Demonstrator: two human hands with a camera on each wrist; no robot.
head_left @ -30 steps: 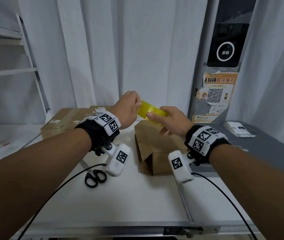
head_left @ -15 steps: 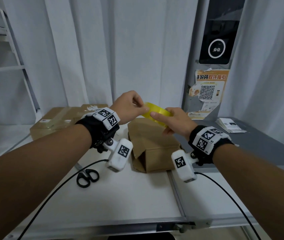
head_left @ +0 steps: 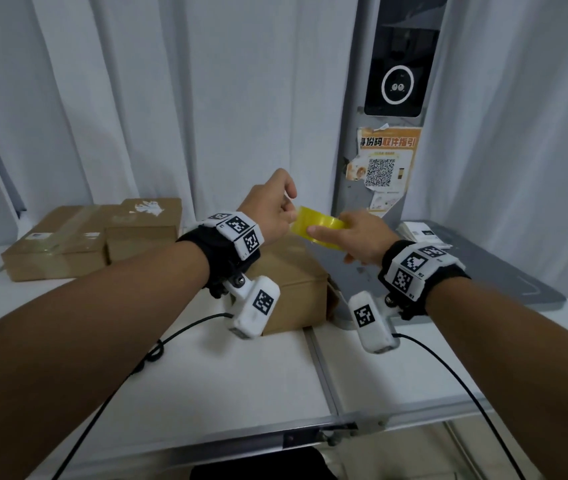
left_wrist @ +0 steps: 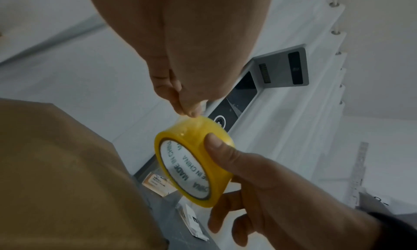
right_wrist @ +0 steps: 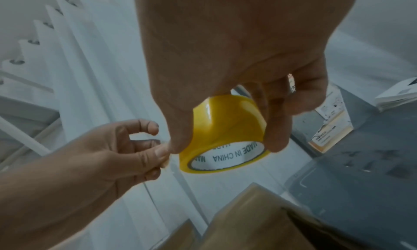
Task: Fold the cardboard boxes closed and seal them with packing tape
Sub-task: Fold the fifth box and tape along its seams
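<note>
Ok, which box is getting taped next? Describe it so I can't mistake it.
Start at the white table and find the raised hands. The box sits directly beneath them, under the yellow tape roll. Unlike the two boxes at the back left, it stands alone.

The tape roll (head_left: 317, 226) is yellow with a white core printed in black letters, the cardboard boxes (head_left: 95, 237) are brown, and the bench (head_left: 227, 382) is white.

The tape roll (right_wrist: 225, 122) is glossy yellow plastic film on a white paper core; the box (head_left: 296, 289) is matt brown cardboard, the worktop (head_left: 241, 368) smooth white, curtains (head_left: 241, 98) cloth.
</note>
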